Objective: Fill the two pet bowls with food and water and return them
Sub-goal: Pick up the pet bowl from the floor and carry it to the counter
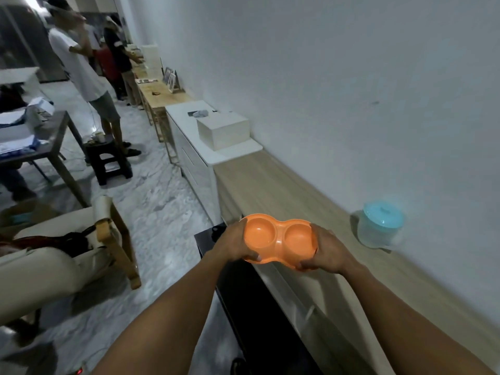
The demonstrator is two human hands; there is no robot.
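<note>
- Orange plastic, both wells bare: the double pet bowl (pixel 280 238) sits at lower centre of the frame, held up in the air over the near edge of the wooden tabletop (pixel 273 185), and neither food nor water shows in either well. I judge the task is at its start: both fills and the return are left.
- Left hand (pixel 234 243), just left of centre, wraps the bowl's left end; its fingers (pixel 253 257) are clenched on the rim, thumb curled under the near edge.
- Right hand (pixel 326 251), right of centre, grips the opposite end the same way, thumb tucked beneath, so the bowl is carried level between both forearms reaching up from the bottom of the frame.
- Clear tub with a blue lid (pixel 380 224) stands at centre right on the tabletop against the wall, lid on, well apart from the bowl; its contents cannot be told.
</note>
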